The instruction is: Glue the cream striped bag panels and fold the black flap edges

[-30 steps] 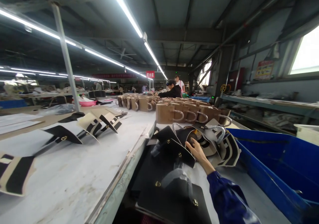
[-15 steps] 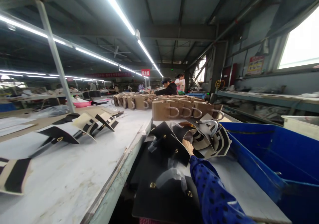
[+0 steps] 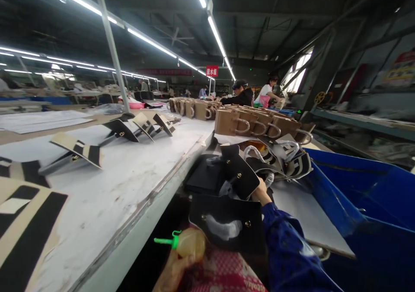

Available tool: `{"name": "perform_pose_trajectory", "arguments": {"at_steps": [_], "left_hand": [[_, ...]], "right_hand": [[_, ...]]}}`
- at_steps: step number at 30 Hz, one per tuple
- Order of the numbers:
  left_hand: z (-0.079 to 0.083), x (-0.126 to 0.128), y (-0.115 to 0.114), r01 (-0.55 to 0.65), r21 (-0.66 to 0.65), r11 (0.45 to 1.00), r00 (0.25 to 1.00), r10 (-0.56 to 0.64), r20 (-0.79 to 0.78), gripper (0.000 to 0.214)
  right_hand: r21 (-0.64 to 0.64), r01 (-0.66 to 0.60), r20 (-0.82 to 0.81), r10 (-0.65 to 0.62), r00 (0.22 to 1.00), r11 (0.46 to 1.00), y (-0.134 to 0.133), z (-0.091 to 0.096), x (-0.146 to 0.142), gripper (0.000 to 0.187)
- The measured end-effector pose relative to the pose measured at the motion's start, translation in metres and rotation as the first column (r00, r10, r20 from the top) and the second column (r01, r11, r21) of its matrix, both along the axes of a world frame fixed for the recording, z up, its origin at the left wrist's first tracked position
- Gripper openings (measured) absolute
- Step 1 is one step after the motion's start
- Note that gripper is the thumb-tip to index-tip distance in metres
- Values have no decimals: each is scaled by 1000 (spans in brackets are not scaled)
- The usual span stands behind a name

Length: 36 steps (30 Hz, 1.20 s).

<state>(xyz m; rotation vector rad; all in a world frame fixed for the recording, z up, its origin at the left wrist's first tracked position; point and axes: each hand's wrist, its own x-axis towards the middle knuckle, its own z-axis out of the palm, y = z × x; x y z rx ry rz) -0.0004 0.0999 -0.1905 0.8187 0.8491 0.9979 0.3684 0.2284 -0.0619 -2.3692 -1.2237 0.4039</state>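
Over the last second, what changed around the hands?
The left hand rose into view holding an amber squeeze bottle with a green nozzle. The right hand pulled back from the black-and-cream striped pieces to a black brass-studded flap. Tan handbags stayed put.

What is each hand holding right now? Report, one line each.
Left hand: closed around a yellowish bottle with a green nozzle.
Right hand: fingers hidden behind a black flap; cannot be told.

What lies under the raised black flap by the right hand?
The right hand reaches under the black flap; only its wrist shows. Fingers are covered, so their grip cannot be seen.
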Motion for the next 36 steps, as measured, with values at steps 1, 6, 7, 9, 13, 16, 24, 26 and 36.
{"name": "perform_pose_trajectory", "arguments": {"at_steps": [1, 6, 7, 9, 13, 16, 24, 26, 36], "left_hand": [[-3, -1, -3, 3, 16, 1000, 999, -4, 42, 43], [-1, 1, -1, -23, 52, 998, 994, 17, 107, 67], [1, 1, 0, -22, 57, 998, 996, 17, 93, 65], [5, 1, 1, -25, 72, 997, 998, 21, 51, 66], [17, -3, 2, -59, 110, 992, 995, 68, -75, 80], [40, -4, -2, -40, 160, 986, 987, 64, -148, 84], [137, 19, -33, 165, 449, 878, 960, -37, -279, 76], [147, 29, -40, 219, 494, 841, 935, -35, -354, 78], [139, 52, -26, 459, 490, 741, 816, -135, -562, 97]], "right_hand": [[31, -17, -11, 18, 1000, 999, -7, -2, -1, 32], [248, -73, -63, 91, 994, 966, -48, -7, 1, 33], [301, -64, -71, 89, 993, 952, -59, -8, 1, 33], [414, -30, -90, 74, 993, 910, -84, -11, -3, 33], [605, 15, -161, 103, 982, 796, -147, -17, -33, 44], [657, 16, -242, 190, 952, 754, -186, -19, -68, 53], [390, -236, -812, 453, 368, 890, -214, -15, -159, 74], [327, -205, -936, 346, 64, 922, -217, -18, -176, 78], [221, 155, -872, 266, -411, 963, -214, -33, -184, 56]]}}
